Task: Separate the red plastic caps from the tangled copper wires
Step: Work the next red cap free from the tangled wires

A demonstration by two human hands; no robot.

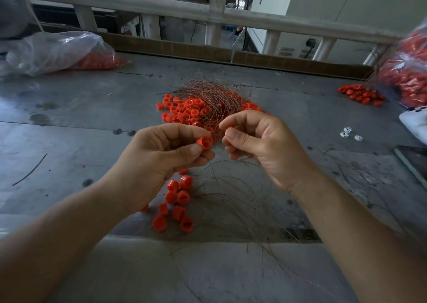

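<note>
My left hand [161,154] pinches a red plastic cap [204,142] between thumb and fingers, held above the metal table [69,129]. Close to its right, my right hand [261,145] pinches a second red cap [229,129], mostly hidden by the fingertips. Behind both hands lies a pile of red caps [182,110] tangled with thin copper wires [212,94]. Several loose caps [178,205] lie below my left hand, free of wire. Loose copper strands [242,210] spread over the table beneath my right wrist.
A clear plastic bag with red caps [62,53] lies at the back left. Another bag of caps [411,71] and a small cap heap [360,94] sit at the far right. Small white parts [349,133] and a white object [416,122] lie right. A railing [208,13] runs behind.
</note>
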